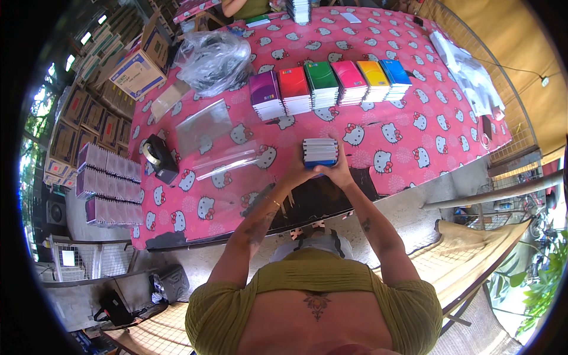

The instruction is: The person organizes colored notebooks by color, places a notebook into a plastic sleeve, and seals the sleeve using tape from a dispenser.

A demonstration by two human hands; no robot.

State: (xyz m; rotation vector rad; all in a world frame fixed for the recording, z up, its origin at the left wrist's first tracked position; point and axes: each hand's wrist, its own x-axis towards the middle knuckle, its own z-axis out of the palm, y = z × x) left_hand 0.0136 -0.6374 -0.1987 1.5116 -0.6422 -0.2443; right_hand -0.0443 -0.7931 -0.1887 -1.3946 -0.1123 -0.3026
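Note:
Between my two hands, close to the near edge of the table, is a small stack of notebooks (320,151) with white page edges and a blue cover at the bottom. My left hand (297,168) is closed on the stack's left side, and my right hand (340,170) grips its right side. Farther off stands a row of spiral notebook stacks: purple (264,87), red (294,84), green (322,77), pink (349,75), yellow (373,74) and blue (395,73). To the left lie clear plastic sleeves (204,127).
A black tape dispenser (160,158) stands at the table's left. Behind it are a bundle of clear plastic (216,62) and a cardboard box (139,68). Wrapped notebook packs (109,183) are piled beyond the left edge. White plastic bags (467,74) lie at the right. Another person (248,7) is across the table.

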